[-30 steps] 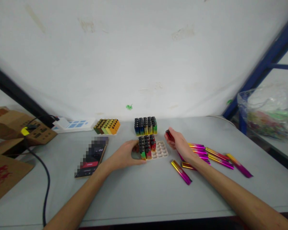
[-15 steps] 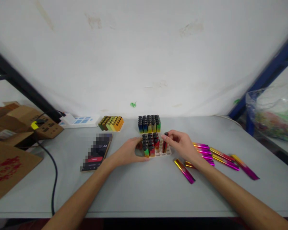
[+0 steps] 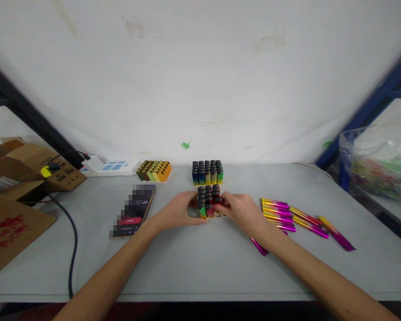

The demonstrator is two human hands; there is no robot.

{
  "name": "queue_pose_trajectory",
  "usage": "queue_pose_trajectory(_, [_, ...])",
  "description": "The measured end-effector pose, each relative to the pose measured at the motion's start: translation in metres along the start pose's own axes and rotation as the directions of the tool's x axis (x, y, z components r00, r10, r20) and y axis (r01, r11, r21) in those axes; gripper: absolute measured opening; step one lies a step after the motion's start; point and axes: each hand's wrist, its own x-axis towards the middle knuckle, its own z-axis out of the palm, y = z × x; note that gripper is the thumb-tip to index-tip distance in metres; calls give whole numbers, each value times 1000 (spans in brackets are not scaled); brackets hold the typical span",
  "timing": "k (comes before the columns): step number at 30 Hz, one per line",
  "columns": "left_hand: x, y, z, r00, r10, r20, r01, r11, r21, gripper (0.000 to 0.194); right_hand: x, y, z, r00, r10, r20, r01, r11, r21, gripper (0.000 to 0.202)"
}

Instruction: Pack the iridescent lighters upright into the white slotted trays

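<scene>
At the middle of the table, several upright lighters (image 3: 202, 203) with black tops and green or red bodies stand in a pale tray (image 3: 218, 215). My left hand (image 3: 177, 210) curves around the tray's left side, thumb along its front edge and fingers behind. My right hand (image 3: 243, 213) pinches a red lighter (image 3: 218, 201) at the front of the third row. That lighter leans a little, and its lower end is partly hidden by my fingers. Much of the tray's right part is covered by the same hand.
Behind stands a block of blue, yellow and green lighters (image 3: 207, 174); yellow-orange ones (image 3: 154, 171) sit further left. Shiny gold-purple lighters (image 3: 277, 215) lie to the right. At left are a phone (image 3: 133, 211), power strip (image 3: 116, 167), black cable (image 3: 74, 236) and cardboard boxes (image 3: 16, 232).
My right hand has moved left with the lighter, from the tray's right part to the third row's front. My left hand stays around the tray.
</scene>
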Motion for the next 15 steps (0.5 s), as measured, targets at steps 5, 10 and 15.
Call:
queue_pose_trajectory(5, [0, -3, 1, 999, -39, -7, 39, 999, 28, 55, 2, -3, -2, 999, 12, 38, -11, 999, -42, 35])
queue_pose_trajectory(10, [-1, -3, 1, 999, -34, -11, 34, 999, 19, 54, -6, 12, -8, 994, -105, -8, 105, 986, 133, 37])
queue_pose_trajectory(15, [-1, -2, 0, 999, -33, 2, 33, 999, 15, 51, -45, 51, -24, 986, -140, -87, 154, 971, 185, 24])
